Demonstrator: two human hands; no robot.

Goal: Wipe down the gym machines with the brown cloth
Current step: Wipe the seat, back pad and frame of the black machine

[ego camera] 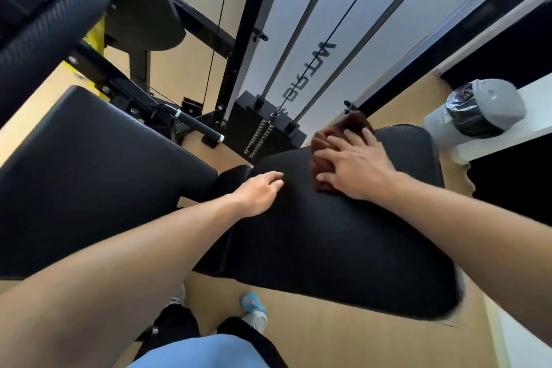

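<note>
A black padded seat (328, 236) of a gym machine fills the middle of the head view. The brown cloth (325, 140) lies on the far part of this pad. My right hand (355, 167) presses flat on the cloth with its fingers spread and straight. My left hand (260, 193) hovers at the pad's left edge with loosely curled fingers, holding nothing. A second black pad (89, 176) lies to the left, and a third black pad (38, 27) rises at the upper left.
Behind the pads stand the weight stack (263, 125), its chrome guide rods (301, 27) and a black cable (219, 24). A grey bin with a black liner (475, 112) stands at the right by a white ledge. My shoes (254, 308) stand on the tan floor below.
</note>
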